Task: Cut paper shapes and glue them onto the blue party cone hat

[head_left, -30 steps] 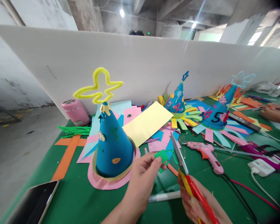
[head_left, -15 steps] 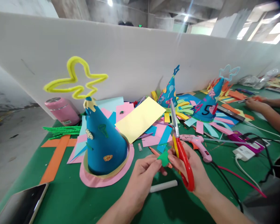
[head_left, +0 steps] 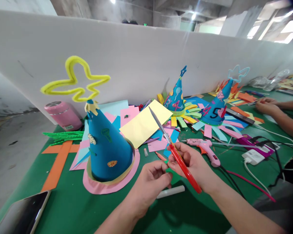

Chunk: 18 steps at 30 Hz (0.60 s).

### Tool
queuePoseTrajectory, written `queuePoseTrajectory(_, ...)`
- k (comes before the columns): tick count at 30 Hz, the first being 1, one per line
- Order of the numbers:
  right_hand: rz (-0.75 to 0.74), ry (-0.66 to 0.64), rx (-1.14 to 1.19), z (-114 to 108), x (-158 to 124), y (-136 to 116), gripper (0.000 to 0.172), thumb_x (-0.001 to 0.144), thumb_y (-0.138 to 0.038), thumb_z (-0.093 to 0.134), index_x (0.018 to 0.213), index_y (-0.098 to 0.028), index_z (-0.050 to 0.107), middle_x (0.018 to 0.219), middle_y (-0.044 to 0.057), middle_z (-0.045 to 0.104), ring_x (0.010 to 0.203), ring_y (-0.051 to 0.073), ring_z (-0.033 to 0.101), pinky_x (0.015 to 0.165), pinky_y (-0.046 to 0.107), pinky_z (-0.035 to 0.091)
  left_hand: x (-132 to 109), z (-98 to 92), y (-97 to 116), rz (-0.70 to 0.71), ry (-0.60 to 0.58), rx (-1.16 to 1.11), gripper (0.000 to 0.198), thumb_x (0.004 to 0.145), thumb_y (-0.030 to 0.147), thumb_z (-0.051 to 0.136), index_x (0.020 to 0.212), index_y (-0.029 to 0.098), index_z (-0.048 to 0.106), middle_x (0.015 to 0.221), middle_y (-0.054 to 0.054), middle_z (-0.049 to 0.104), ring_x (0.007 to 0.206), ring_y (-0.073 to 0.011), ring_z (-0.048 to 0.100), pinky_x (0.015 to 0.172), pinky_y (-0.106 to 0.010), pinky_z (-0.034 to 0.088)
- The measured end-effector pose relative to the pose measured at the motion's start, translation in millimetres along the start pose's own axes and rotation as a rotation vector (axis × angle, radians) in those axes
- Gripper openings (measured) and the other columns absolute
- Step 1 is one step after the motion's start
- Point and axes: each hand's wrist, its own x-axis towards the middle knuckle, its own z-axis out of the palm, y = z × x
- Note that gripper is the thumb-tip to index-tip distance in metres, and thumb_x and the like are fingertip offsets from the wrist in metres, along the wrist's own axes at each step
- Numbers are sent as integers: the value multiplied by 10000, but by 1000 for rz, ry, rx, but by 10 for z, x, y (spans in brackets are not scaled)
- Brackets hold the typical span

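My right hand [head_left: 194, 165] is closed around the red handles of a pair of scissors [head_left: 184, 167], whose blades point up and to the left over the paper. Between the fingertips of my left hand [head_left: 152, 185] is a small piece of green paper [head_left: 170, 170], largely hidden by the fingers. Both hands nearly touch. To their left stands a blue cone party hat [head_left: 107, 143] with stickers, a pink brim and a yellow pipe-cleaner star on its tip. A white stick [head_left: 172, 191] lies on the table just below my hands.
A pink glue gun [head_left: 205, 146] with its cable lies right of my hands. Two more party hats [head_left: 177, 97] stand behind. Yellow card [head_left: 146, 123] tops scattered paper. A phone [head_left: 21, 213] is front left, a pink cup [head_left: 63, 115] behind. Another person's hands [head_left: 268, 105] work at far right.
The scissors have swung from nearly upright to leaning left, their handles turned edge-on. My left fingers have moved slightly and now cover more of the green paper.
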Motion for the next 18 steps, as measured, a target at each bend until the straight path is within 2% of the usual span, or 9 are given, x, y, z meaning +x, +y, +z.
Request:
queuePoseTrajectory(3, 13, 24, 36, 19, 17, -22, 361, 600, -162, 726, 886, -176, 505, 660, -59, 541, 578, 76, 505, 533, 184, 416, 12, -2, -10, 4, 12, -17, 101, 647, 143, 590, 555, 150, 548, 510, 34, 459, 544, -110, 462, 536, -215, 364)
queuePoseTrajectory(9, -2, 148, 45, -58, -36, 56, 335, 612, -278, 728, 868, -193, 529, 680, -30, 552, 628, 113, 547, 609, 226, 476, 60, -49, -68, 99, 174, -77, 195, 712, 233, 618, 552, 144, 549, 502, 36, 514, 505, -73, 450, 548, -189, 349)
queuePoseTrajectory(14, 22, 173, -28, -54, -50, 104, 387, 572, -323, 748, 860, -195, 524, 673, -24, 553, 597, 124, 551, 550, 231, 468, 55, -41, -86, 102, 160, -118, 169, 704, 222, 636, 580, 139, 557, 546, 31, 527, 516, -72, 462, 539, -187, 355)
queuePoseTrajectory(18, 36, 114, 9, -41, -39, 91, 403, 560, -283, 760, 866, -190, 514, 672, -40, 524, 579, 98, 520, 541, 211, 441, 55, -34, -81, 112, 147, -144, 129, 702, 218, 638, 638, 143, 554, 605, 35, 523, 509, -65, 460, 521, -190, 365)
